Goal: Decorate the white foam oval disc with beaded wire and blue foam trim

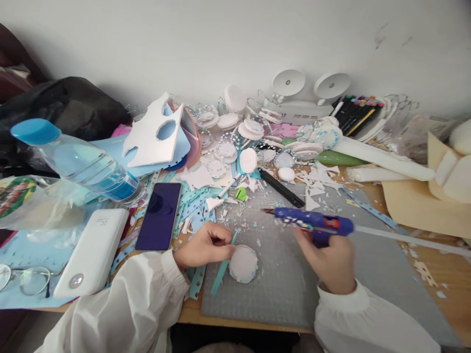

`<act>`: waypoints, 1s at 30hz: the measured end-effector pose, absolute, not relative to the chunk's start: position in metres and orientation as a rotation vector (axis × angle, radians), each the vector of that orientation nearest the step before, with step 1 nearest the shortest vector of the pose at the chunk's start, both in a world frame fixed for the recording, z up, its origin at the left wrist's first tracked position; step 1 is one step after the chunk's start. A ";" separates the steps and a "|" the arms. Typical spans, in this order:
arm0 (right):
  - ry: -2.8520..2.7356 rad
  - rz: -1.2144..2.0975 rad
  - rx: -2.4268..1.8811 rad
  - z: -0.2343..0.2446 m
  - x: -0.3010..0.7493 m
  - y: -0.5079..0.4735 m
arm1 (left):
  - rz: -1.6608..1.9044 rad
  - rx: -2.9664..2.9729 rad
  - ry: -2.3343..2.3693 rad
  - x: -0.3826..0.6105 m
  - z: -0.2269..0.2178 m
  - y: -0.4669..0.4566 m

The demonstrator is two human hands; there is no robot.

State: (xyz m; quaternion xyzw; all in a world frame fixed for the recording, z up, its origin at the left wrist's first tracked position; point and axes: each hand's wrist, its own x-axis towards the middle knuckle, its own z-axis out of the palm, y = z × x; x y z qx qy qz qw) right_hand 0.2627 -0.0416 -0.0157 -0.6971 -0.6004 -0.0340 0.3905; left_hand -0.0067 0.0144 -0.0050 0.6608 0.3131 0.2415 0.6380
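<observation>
My left hand [206, 245] is closed in a pinch on a light blue paper strip [223, 267] that runs along the left edge of a white round foam disc [243, 264] lying on the grey cutting mat [279, 294]. Right of the disc, my right hand [331, 262] grips a blue glue gun [312, 223]. The gun is held level above the mat, its nozzle pointing left, and a glue stick juts out behind it to the right. Both white sleeves show at the bottom.
A dark phone [160, 215], white power bank [93, 252], tipped water bottle [79, 162] and glasses [25, 279] lie at left. Foam discs, paper scraps, a black knife [281, 189], marker pens [355, 113] and white foam rolls [382, 157] crowd the back. The wall is behind.
</observation>
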 end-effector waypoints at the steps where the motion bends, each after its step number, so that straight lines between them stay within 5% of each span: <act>1: -1.461 -0.140 -1.839 -0.016 0.273 -0.047 | 0.551 1.505 0.720 -0.007 -0.005 0.015; 13: -1.523 -0.296 -2.222 -0.035 0.352 -0.093 | 0.622 1.391 0.806 -0.008 -0.004 0.016; 19: -1.744 -0.652 -2.407 -0.014 0.347 -0.147 | 0.638 1.309 0.844 -0.008 -0.007 0.016; 24: -2.071 -0.241 -1.854 0.016 0.296 -0.153 | 0.657 1.221 0.852 -0.007 -0.006 0.015; 30: -2.387 -0.223 -1.081 0.038 0.201 -0.070 | 0.729 1.132 0.839 -0.006 -0.006 0.016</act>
